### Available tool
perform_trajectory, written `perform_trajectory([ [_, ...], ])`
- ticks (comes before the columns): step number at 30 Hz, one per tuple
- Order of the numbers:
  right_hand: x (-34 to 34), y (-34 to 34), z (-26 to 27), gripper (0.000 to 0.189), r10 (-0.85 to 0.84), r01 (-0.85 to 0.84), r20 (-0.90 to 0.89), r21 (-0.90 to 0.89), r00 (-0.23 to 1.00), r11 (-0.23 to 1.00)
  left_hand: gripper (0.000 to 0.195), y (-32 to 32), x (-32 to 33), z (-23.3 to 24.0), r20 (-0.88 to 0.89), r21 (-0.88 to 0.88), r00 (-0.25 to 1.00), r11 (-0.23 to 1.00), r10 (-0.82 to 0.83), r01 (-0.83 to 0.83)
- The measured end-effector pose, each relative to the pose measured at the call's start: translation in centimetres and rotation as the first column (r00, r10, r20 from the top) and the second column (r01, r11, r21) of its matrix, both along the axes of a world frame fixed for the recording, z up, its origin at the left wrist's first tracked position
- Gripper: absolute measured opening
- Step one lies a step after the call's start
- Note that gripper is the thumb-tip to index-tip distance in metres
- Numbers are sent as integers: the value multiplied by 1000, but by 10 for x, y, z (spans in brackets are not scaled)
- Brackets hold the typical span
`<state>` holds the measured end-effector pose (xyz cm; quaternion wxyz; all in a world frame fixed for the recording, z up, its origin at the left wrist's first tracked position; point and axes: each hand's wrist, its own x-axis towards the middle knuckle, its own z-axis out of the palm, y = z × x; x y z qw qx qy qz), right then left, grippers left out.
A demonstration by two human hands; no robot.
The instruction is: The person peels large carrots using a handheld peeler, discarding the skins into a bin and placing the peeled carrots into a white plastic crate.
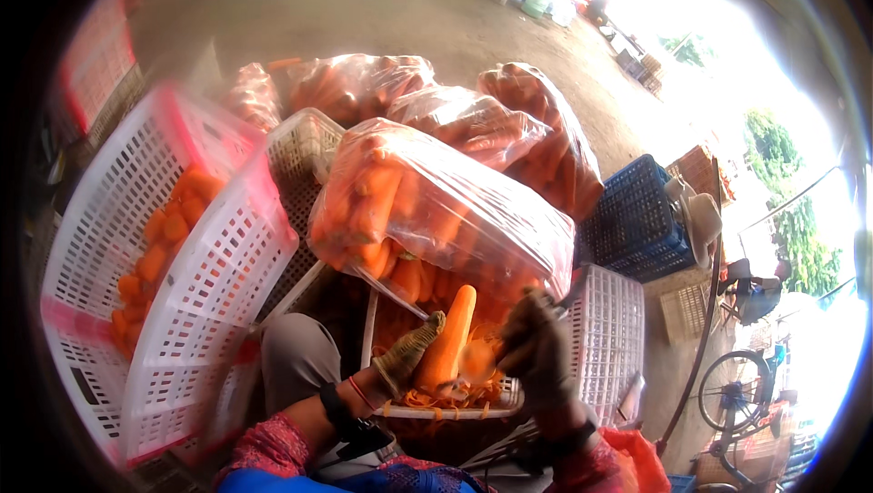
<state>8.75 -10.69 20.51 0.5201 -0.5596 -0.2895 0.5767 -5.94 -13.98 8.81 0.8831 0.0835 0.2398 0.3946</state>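
My left hand (409, 352), in a soiled work glove, holds a large peeled carrot (450, 339) with its narrow end up. My right hand (535, 343), also gloved, is blurred just right of the carrot, its fingers curled; whatever it holds cannot be made out. Below the carrot, orange peelings (447, 400) lie in a pale plastic crate (447, 414). A clear plastic bag (491, 210) full of carrots rests tilted over that crate, its mouth towards me. More carrots show in the opening.
At left stands a white and pink crate (198, 315) with peeled carrots (160, 247). Several bags of carrots (361, 87) lie beyond. To the right are a blue crate (634, 220), a hat (699, 220), a white crate (607, 343) and a bicycle (736, 391). A person (753, 288) is further off.
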Motion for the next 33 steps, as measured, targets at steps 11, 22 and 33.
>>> perform_trajectory([
  [11,75,53,-23,31,43,9,-328,153,944,988,41,-3,-4,-34,-30,118,1000,993,-7,11],
  [22,99,80,-39,31,-293,331,-213,172,932,928,36,-10,-9,-3,-93,152,995,987,-32,46],
  [33,44,41,-42,29,79,-74,-354,27,932,997,45,-3,1,-8,-70,112,998,994,-3,11],
])
